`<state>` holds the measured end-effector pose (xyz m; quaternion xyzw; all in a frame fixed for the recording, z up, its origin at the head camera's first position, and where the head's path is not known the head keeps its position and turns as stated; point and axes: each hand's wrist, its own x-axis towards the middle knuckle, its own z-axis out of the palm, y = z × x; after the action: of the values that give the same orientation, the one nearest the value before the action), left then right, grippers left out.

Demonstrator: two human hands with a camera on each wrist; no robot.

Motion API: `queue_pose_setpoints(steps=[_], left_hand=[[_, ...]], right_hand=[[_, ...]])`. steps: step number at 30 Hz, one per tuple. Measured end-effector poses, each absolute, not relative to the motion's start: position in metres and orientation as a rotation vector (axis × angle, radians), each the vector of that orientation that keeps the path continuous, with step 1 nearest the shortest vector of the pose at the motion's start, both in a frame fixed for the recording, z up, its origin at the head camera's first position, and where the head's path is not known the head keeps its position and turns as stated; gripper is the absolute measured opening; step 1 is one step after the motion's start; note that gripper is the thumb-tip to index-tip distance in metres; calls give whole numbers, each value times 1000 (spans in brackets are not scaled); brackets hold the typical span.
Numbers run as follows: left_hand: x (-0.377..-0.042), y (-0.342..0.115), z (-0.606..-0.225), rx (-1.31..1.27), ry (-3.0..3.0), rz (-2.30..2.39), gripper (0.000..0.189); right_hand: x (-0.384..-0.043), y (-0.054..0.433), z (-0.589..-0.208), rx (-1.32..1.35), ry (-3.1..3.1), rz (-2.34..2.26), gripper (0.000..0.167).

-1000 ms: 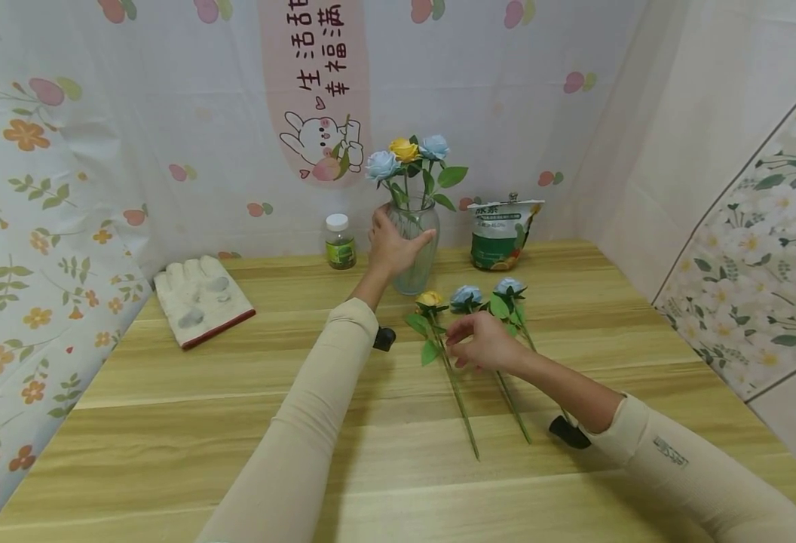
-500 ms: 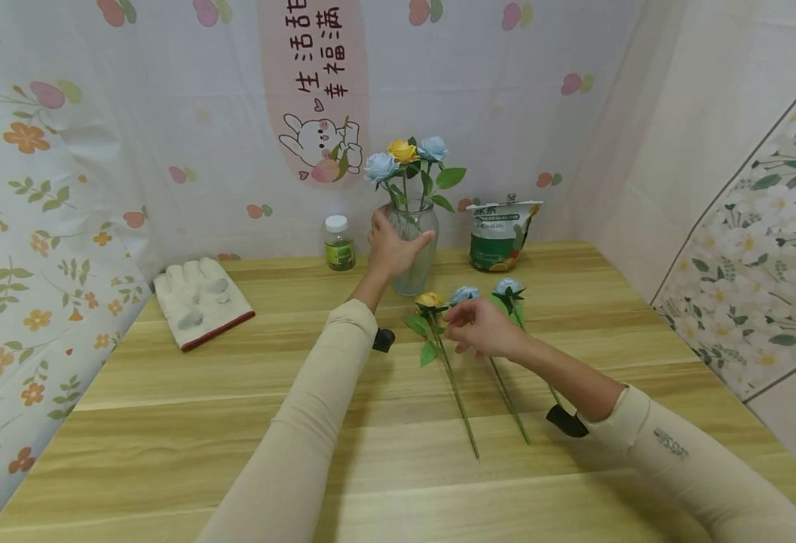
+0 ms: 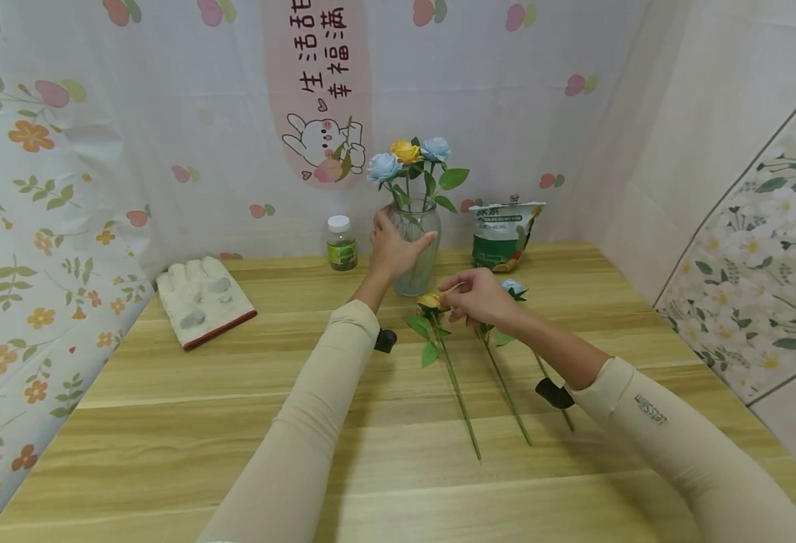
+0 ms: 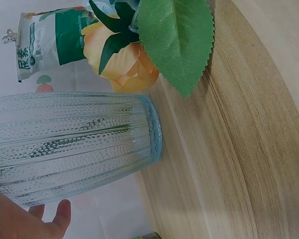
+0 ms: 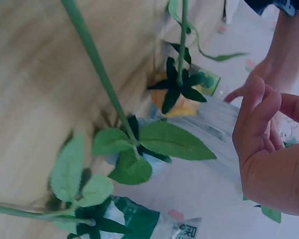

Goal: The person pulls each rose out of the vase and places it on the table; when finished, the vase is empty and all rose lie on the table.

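My left hand [image 3: 398, 249] grips the ribbed clear glass vase [image 3: 420, 260], which stands upright at the back of the table. Two light-blue roses [image 3: 384, 167] and a yellow rose [image 3: 406, 151] rise from its mouth. In the right wrist view, my right hand [image 5: 274, 144] hovers with loosely bent fingers and holds nothing. Below it lie a yellow rose [image 3: 429, 302] and two blue roses on the table, heads toward the vase. The middle blue rose [image 5: 162, 167] has its head hidden behind the right hand in the head view; the other blue rose [image 3: 513, 287] lies farther right.
A white-lidded jar [image 3: 341, 245] stands left of the vase, and a clipped green-and-white pouch [image 3: 500, 237] stands right of it. A work glove [image 3: 203, 302] lies at the left of the wooden table [image 3: 235, 437]. Patterned cloth hangs behind.
My right hand has moved a little forward, away from the stems and over the rose heads, covering the middle blue one. The left hand stays on the vase.
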<state>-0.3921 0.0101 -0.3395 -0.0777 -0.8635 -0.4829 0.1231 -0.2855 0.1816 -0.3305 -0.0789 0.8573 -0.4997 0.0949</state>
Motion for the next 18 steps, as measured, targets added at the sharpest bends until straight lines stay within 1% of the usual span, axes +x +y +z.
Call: queue_pose_setpoints(steps=[4,11,15,18], left_hand=[[-393,12,-341,-232,-2515,-1410,98],[-392,10,-340,-216,-2513,-1414,99],[-393,9,-340,-224,-2516,-1416,100],[-393,9,-340,-241,-2519,-1400,101]], right_hand=[[-296,181,-322,-244,2609,-1499,29],[-316,173,-310,-244,2738,-1695,24],[-325,166,-295,-199,2770,-1813,23],[-332,161,-285,-222,2809,-1854,24]])
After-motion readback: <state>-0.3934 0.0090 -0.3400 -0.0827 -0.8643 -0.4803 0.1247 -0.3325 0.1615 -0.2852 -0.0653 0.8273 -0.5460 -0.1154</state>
